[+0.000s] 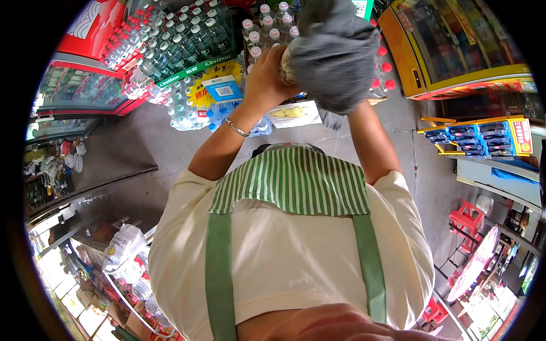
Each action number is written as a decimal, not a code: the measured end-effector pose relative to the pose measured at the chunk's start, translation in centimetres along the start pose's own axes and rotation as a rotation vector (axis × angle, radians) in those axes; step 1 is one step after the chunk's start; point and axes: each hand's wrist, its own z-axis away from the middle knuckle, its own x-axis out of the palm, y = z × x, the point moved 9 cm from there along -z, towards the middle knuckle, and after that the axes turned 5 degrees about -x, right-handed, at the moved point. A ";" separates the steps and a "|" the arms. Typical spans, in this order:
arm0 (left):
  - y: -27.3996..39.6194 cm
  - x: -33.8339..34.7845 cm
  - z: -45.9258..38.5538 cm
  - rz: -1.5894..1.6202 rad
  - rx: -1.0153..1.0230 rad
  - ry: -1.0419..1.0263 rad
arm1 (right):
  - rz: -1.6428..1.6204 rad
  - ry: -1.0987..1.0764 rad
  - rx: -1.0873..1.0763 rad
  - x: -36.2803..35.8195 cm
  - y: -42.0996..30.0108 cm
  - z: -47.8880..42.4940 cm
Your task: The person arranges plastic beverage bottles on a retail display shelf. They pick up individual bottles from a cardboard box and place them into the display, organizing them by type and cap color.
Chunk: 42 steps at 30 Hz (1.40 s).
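Note:
In front of me, my left hand (268,79) is wrapped around a container (286,68) with a speckled surface; its kind cannot be told because the hand and a cloth cover most of it. A grey cloth (332,59) hangs over my right hand, hiding the fingers and pressing near the container's right side. Behind them stand clear plastic bottles with pale pink caps (268,25), and more bottles with red caps (386,68) show to the right of the cloth. A green and white striped apron (290,183) covers my front.
Packed water bottles (183,42) with a green banner stand at the upper left, beside a yellow and blue sign (222,87). Glass-door coolers (81,87) line the left. A yellow cabinet (420,51), a rack of blue packs (482,136) and red plastic stools (467,217) stand right.

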 end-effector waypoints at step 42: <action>-14.0 -1.0 -3.2 0.109 -0.330 0.125 | 1.095 -0.688 0.193 11.3 16.9 0.2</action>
